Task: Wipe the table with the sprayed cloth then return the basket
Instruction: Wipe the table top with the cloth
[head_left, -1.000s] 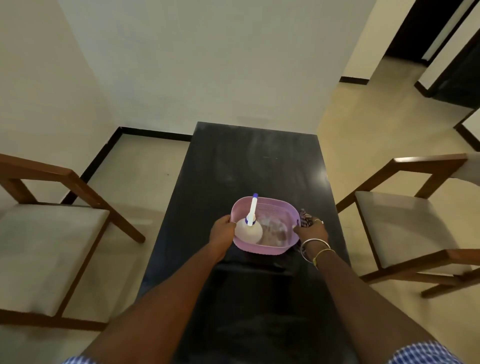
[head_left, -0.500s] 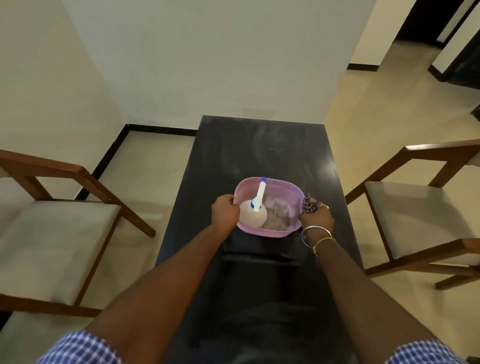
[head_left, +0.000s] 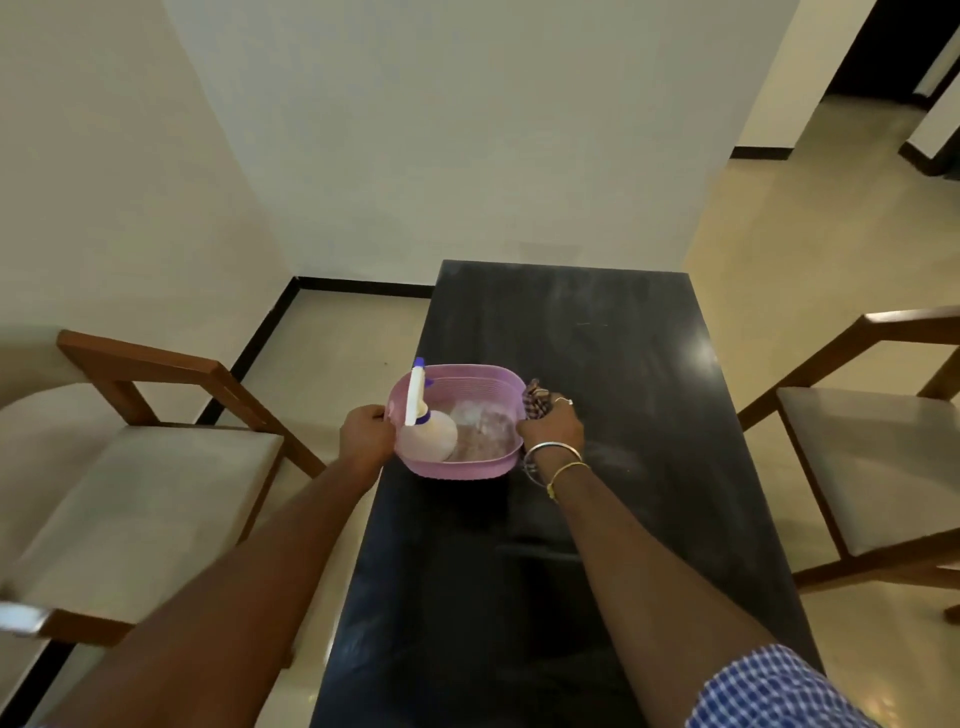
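Basically, both hands held the pink basket (head_left: 457, 465) over the surface's (head_left: 597, 364) left edge: left hand (head_left: 366, 434) gripped the rim, right hand (head_left: 553, 428) pinched rim plus cloth (head_left: 536, 399). Risk: that shared right grip could have slipped, and the tall spray bottle (head_left: 423, 426) leaning inside might have tipped out.

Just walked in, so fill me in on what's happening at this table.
A person is holding a pink basket by its two ends over a dark table. The left hand grips the left rim. The right hand grips the right rim and also has a checked cloth bunched in it. A spray bottle lies inside the basket. Pale streaks show on the tabletop. A wooden chair stands at each side.
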